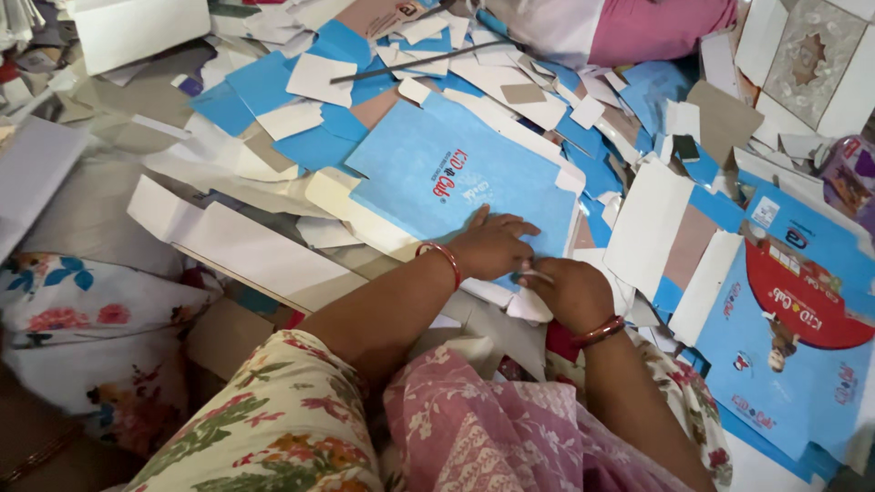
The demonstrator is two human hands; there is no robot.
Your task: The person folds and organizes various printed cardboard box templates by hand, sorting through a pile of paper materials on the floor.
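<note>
My left hand (pixel 492 244) lies flat on the blue sheet (pixel 456 178), a smooth, printed piece of thin card with pale unprinted flaps along its edges. The fingers are spread a little and pressed down near the sheet's lower right corner. My right hand (pixel 570 290) sits just beside it, curled, with the fingertips pinched on a small white flap (pixel 533 273) at that same corner; the flap pokes out between the two hands, touching both. A red bangle (pixel 444 258) rings my left wrist and a darker one (pixel 599 331) my right.

The sheet rests tilted on a heap of cut card (pixel 301 118): blue pieces, white pieces and a few brown ones, all flat, stiff and straight-edged, overlapping every way. A thin dark rod (pixel 419 61) lies across the heap farther off. To my right lies another blue sheet (pixel 784 337) with a red curved panel. Soft floral cloth (pixel 82 310) is bunched at my left, and pink patterned fabric (pixel 492 428) covers my lap
</note>
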